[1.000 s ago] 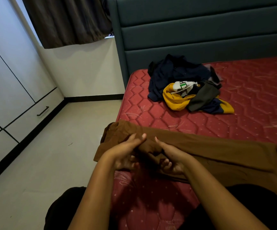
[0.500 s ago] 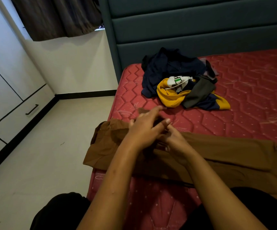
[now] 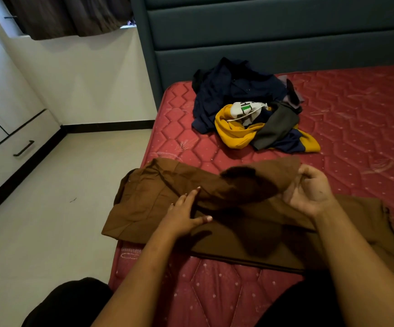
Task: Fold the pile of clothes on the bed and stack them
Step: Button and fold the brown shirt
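Observation:
A brown garment (image 3: 148, 199) lies spread across the near edge of the red mattress (image 3: 356, 119), its left end hanging over the bed's side. My left hand (image 3: 186, 213) lies flat on it with straight fingers, pressing the cloth down. My right hand (image 3: 311, 187) grips a lifted flap of the same garment and holds it up, stretched leftward over the middle. Farther back on the mattress sits the pile of unfolded clothes (image 3: 247, 109): a navy piece, a yellow one, a white one with a print and a dark grey one.
A dark teal padded headboard (image 3: 273, 36) rises behind the pile. Left of the bed is pale floor (image 3: 49, 208), white cupboards with a black drawer handle (image 3: 23, 148), and a dark curtain (image 3: 68, 15). My dark-clad knees show at the bottom.
My hands, close together on the garment's middle before, have parted. The right hand has pulled a flap up and to the right, and the left now presses flat on the cloth.

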Available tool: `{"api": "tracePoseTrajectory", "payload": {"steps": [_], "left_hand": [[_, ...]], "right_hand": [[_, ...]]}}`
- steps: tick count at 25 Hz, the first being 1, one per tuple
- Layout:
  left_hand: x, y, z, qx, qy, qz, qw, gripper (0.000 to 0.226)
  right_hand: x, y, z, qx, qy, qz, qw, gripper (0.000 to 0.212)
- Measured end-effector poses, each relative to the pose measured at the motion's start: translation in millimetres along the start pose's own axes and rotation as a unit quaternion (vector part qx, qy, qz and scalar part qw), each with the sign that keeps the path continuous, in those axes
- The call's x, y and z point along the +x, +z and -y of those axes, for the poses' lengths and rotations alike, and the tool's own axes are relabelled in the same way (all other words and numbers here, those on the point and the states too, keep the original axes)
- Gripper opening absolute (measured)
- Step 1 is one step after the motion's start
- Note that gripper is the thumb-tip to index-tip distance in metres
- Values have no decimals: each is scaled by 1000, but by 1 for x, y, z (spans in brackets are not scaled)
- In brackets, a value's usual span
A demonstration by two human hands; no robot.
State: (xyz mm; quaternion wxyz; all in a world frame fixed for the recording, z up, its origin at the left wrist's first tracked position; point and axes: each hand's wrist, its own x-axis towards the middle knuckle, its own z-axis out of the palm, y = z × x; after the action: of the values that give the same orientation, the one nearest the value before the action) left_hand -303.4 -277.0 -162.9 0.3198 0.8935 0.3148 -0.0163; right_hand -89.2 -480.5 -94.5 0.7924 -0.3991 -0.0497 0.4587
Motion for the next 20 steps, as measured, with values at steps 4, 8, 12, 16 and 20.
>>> {"api": "tracePoseTrajectory", "payload": {"steps": [4,8,12,16,20], "left_hand": [[13,-7,-36,188,12,3,982,108],[42,-25,-63,247,34,130,960,112],[75,-45,-75,400,35,193,895,110],[81,-70,-58,358,55,133,923,59],[55,-112,11,152,-17,131,979,34]], "right_hand": [[-2,-11,-9,-261,156,-76,950,60],[0,7,-10,-306,111,-78,942,30],[-8,12,5,-177,25,32,983,46],[7,7,8,-22,-92,-68,993,43],[34,-22,1,104,-108,-322,935,58]]}}
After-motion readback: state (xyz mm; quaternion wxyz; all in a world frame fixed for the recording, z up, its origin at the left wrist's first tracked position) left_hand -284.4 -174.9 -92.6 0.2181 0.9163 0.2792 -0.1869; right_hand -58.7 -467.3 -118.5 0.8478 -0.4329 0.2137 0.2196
